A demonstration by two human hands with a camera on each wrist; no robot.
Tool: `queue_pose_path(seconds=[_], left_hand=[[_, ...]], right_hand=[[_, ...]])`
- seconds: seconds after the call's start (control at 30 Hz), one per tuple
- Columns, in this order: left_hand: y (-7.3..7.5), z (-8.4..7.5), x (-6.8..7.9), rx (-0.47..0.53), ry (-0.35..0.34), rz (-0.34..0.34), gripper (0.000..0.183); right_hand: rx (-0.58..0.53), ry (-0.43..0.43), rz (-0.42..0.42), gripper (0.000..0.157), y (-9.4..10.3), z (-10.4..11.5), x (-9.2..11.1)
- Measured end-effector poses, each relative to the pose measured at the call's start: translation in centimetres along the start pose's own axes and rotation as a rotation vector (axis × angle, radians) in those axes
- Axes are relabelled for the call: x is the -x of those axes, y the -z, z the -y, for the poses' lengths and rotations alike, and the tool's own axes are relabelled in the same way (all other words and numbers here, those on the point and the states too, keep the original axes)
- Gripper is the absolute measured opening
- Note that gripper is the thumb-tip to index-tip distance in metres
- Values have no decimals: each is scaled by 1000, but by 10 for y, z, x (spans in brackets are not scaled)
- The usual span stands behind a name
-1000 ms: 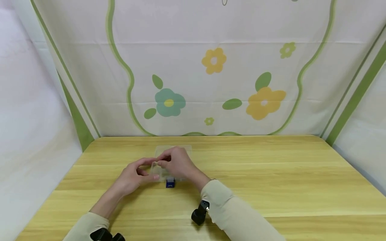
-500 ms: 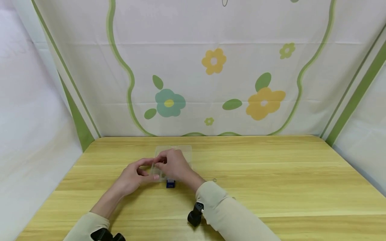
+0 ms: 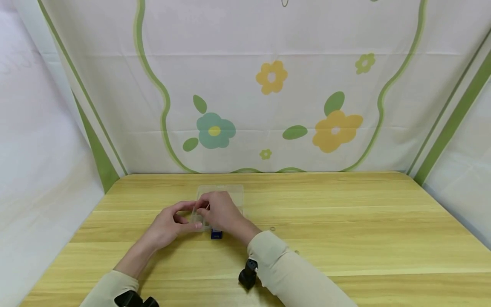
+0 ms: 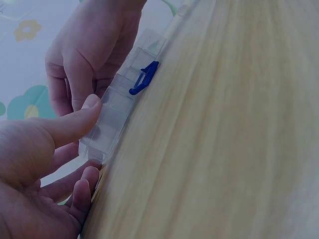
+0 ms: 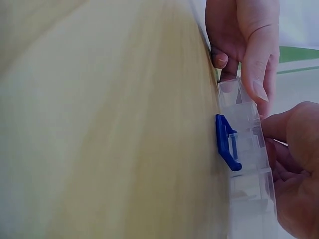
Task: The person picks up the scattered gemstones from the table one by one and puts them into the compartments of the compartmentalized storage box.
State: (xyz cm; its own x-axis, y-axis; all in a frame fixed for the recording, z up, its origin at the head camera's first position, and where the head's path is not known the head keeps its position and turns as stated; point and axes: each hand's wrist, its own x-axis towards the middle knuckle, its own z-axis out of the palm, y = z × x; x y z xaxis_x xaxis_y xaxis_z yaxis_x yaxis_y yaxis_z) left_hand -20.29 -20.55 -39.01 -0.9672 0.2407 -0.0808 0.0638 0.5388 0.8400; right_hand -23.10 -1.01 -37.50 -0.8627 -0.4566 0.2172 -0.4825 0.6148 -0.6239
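Note:
A clear plastic compartment box [image 3: 197, 221] stands on the table, its see-through lid [image 3: 236, 194] laid back behind it. On its front side a blue latch [image 3: 216, 234] hangs down; the latch [image 4: 144, 78] shows clearly in the left wrist view too. My left hand [image 3: 168, 224] grips the box's left end, thumb on the front wall and fingers around the far side. Over the left compartments is my right hand [image 3: 222, 211], fingers bent and thumb close to the index finger. Its fingertips dip behind the box wall [image 5: 246, 149], and I cannot tell whether they pinch something small.
Two small rings lie on the wooden table [image 3: 364, 238] to the right: one ring [image 3: 272, 229] near the right wrist, another ring [image 3: 297, 252] beside the sleeve. A flowered white cloth [image 3: 245, 94] hangs along the table's back edge.
My right hand has shifted slightly left and down over the box, and its forearm moved left, uncovering the two rings on the table. The left hand and box stay put.

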Motion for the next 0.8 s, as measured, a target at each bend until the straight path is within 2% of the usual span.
queue_pose_path(seconds=[0.37, 0.8], left_hand=[[0, 0, -1, -4, -8, 1, 72], [1, 1, 0, -19, -2, 1, 74]], right_hand=[[63, 2, 24, 11, 2, 1, -2], [58, -17, 42, 11, 3, 2, -3]])
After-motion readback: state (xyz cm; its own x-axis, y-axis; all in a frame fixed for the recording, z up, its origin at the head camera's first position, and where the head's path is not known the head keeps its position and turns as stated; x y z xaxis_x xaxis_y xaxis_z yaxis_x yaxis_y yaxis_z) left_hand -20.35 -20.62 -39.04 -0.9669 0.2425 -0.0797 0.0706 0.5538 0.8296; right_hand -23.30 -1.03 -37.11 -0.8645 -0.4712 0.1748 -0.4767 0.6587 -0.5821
